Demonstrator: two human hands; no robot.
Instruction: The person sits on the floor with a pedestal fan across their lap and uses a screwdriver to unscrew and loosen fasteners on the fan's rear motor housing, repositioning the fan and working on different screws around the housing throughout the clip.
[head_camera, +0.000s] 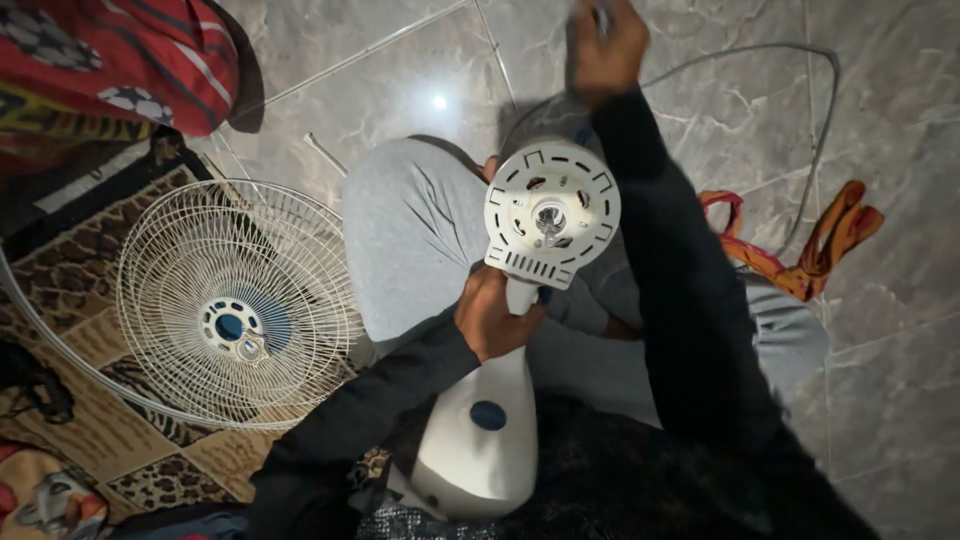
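Observation:
A white fan motor housing (551, 213) faces up at me, its bare shaft in the middle. Below it the white fan body (480, 430) with a blue round button rests against my lap. My left hand (492, 315) is closed around the fan's neck just under the housing. My right hand (608, 45) is stretched out over the tiled floor at the top of the view, closed on a thin pale object that I cannot make out. My grey trouser legs (415, 235) lie crossed under the fan.
A white wire fan guard (235, 300) lies on a patterned rug (150, 440) at left. A white cable (790, 50) loops across the marble tiles. An orange strap (820, 245) lies at right. Red patterned cloth (110, 60) fills the top left.

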